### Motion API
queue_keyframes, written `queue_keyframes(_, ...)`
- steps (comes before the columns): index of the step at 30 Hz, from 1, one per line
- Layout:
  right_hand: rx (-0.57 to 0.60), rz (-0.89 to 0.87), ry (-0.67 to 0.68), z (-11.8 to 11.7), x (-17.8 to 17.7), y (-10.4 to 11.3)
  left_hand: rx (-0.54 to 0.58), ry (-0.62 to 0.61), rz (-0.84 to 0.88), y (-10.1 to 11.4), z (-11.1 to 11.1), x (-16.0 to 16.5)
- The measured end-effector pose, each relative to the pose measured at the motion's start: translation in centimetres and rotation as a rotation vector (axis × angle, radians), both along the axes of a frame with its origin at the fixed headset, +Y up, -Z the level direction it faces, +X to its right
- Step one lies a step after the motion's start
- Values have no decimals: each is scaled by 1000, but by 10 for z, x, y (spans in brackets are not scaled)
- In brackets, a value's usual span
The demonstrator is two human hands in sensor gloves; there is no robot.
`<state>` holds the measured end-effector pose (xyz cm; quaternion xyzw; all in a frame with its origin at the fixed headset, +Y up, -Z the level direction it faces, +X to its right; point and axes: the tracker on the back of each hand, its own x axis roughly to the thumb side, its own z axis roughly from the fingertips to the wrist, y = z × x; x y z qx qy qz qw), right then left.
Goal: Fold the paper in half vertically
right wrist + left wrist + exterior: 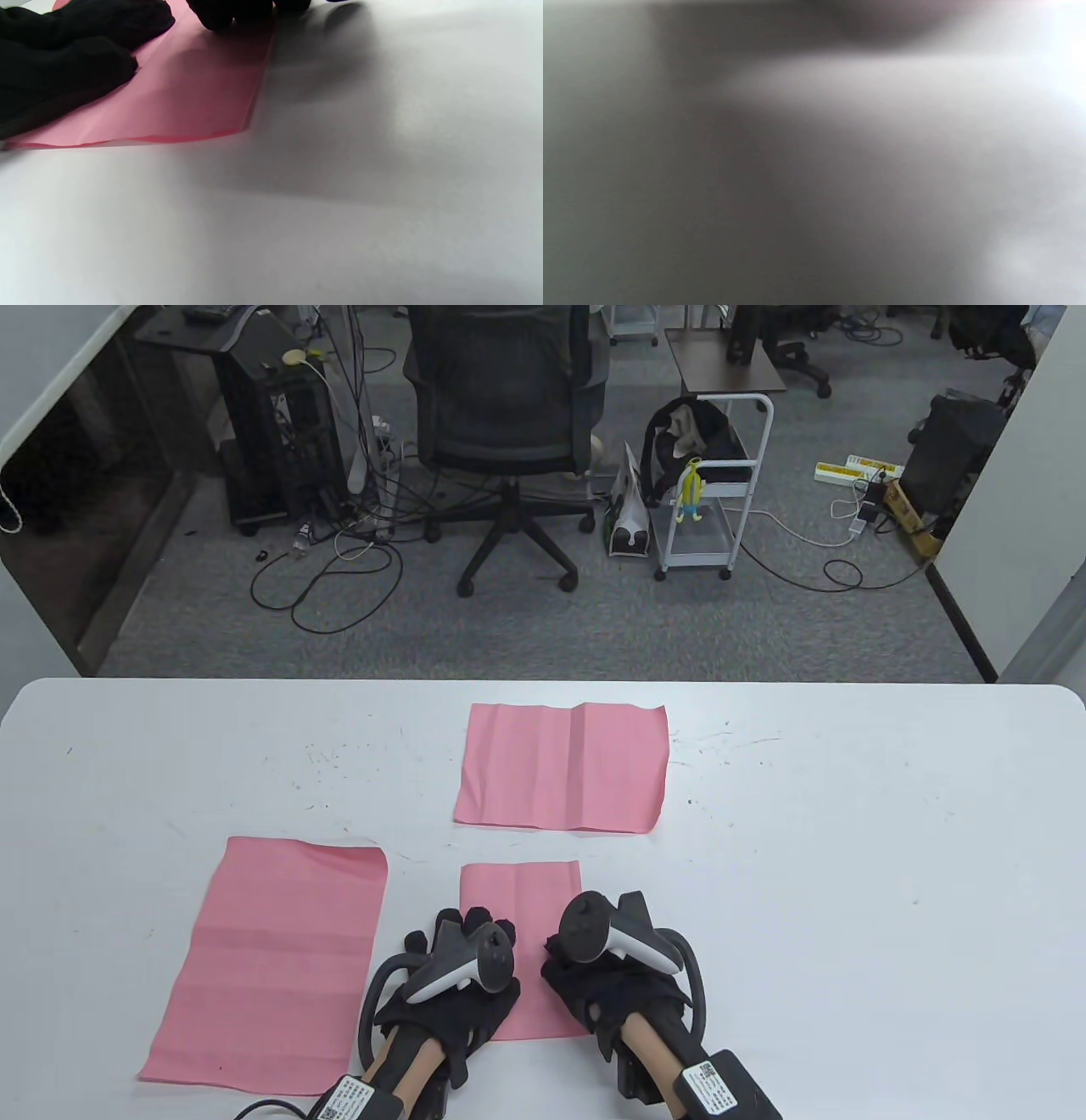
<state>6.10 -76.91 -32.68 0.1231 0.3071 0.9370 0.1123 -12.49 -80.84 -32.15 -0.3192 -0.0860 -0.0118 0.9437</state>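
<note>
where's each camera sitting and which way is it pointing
Table view: high over the near edge, looking down and out across the white table to the office; shows left hand and right hand on the narrow pink paper.
Left wrist view: pressed close to a surface, all blur; no hand discernible.
Right wrist view: low over the table, looking along it; gloved fingers lie on the paper.
Shared: table and right wrist views both show that paper.

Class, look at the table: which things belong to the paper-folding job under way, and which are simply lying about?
In the job:
- narrow folded pink sheet
- left hand, resting on it
- right hand, resting on it

Lying about:
- large pink sheet, apart at the left
- creased pink sheet, farther back
</note>
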Motion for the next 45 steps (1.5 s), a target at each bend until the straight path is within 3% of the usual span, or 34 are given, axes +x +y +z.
queue_keyframes(12, 28, 42, 118, 61, 4, 3, 1, -1, -1, 1, 0, -1)
queue_keyframes(15, 46, 52, 118, 64, 4, 1, 1, -1, -1, 1, 0, 0)
queue_keyframes(25, 0, -24, 57, 51, 10, 5, 1, -1, 0, 1, 0, 0)
queue_keyframes(28, -52, -138, -79, 29, 20, 7, 1, -1, 0, 1, 0, 0)
queue_keyframes(32, 7, -104, -246, 0, 23, 8, -2, 0, 3, 1, 0, -1)
queue_keyframes(37, -42, -90, -364, -24, 23, -12, -5, -1, 4, 1, 0, 0)
queue_keyframes(41, -81, -54, -324, -27, 20, -29, -6, -1, 5, 0, 0, 0)
queue_keyframes(45, -31, 36, -281, -24, 15, -32, -4, -2, 7, 0, 0, 0)
